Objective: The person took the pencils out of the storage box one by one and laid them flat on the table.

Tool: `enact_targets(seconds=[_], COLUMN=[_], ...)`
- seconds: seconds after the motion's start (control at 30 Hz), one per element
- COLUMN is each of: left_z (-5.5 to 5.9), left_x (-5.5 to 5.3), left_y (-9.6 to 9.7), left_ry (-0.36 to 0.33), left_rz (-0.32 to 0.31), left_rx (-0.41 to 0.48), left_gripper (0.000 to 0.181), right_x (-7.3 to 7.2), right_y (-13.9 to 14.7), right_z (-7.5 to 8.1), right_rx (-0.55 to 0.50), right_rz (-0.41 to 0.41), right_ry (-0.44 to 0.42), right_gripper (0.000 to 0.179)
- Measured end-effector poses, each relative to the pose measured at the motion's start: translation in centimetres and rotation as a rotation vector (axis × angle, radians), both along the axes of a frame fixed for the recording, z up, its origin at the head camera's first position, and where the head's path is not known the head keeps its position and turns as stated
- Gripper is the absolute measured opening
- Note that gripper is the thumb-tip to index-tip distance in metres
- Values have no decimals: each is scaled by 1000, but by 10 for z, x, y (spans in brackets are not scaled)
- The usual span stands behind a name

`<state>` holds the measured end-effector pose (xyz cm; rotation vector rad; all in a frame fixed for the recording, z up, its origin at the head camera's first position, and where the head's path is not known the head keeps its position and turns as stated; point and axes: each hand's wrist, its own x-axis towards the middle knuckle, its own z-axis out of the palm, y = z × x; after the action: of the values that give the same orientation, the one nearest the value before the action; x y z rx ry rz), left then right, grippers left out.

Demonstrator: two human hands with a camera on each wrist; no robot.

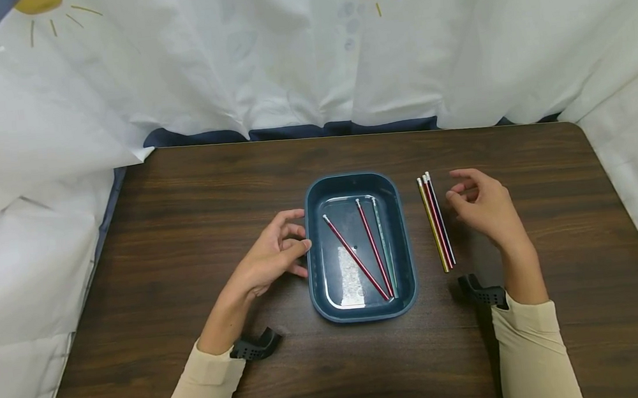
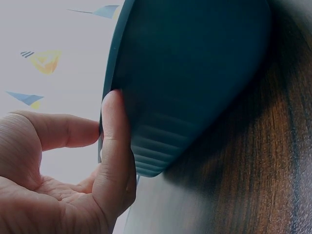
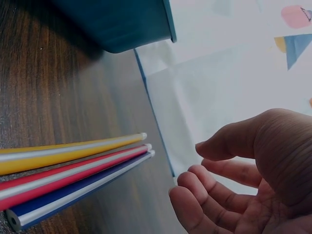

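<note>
A dark blue-green rectangular tray (image 1: 323,311) stands on the table with three pencils in it: a slanting red pencil (image 1: 353,253), a second red pencil (image 1: 373,245) and a greenish one (image 1: 383,244). Against the tray's left rim my left hand (image 1: 269,255) rests its fingertips, and the left wrist view shows them touching the outer side. To the right of the tray lie a yellow pencil (image 3: 73,152), a red pencil (image 3: 78,175) and a blue pencil (image 3: 83,187), side by side. Just right of these, my right hand (image 1: 484,205) hovers with loosely bent fingers, holding nothing.
The brown wooden table (image 1: 183,225) runs under everything. White curtains (image 1: 293,54) with printed shapes hang along its back and sides. A black wrist strap (image 1: 257,346) is on the left wrist and another strap (image 1: 482,292) on the right.
</note>
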<state>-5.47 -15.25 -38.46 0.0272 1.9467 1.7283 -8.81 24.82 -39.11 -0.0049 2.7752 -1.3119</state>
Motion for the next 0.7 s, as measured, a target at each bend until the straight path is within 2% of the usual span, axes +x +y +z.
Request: enact_targets(seconds=[0.33,0.7], left_z=[-1,0], left_x=[1,0], left_y=[1,1], left_ry=[-4,-10], left_rz=[2,7], left_rx=[-14,4], left_gripper=[67,68], right_x=[5,5], right_y=[-4,-12], right_z=[5,10], right_rx=[1,15], right_rz=[15,42], right_ry=[8,37], right_gripper=[45,42])
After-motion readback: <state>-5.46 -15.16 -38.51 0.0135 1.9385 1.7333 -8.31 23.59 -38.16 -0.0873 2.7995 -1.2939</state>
